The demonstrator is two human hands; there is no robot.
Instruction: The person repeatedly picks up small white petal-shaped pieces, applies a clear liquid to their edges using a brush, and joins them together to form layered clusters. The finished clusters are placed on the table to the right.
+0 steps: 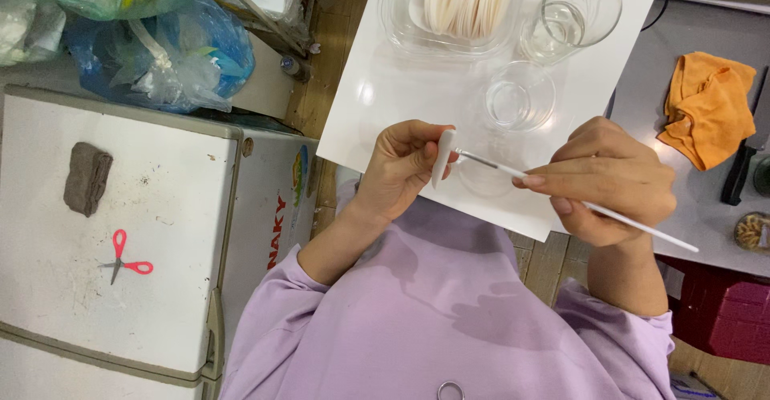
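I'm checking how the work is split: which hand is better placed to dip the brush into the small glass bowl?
Probably the right hand: it holds the thin white brush, and the small glass bowl sits just beyond its tip. The left hand grips the white piece.

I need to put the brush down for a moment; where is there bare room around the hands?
Free: the white board's left strip beside the clear tray, and the white cabinet top between the grey lump and red scissors. Crowded: the board's far end, with tray, tall glass and small glass bowl.
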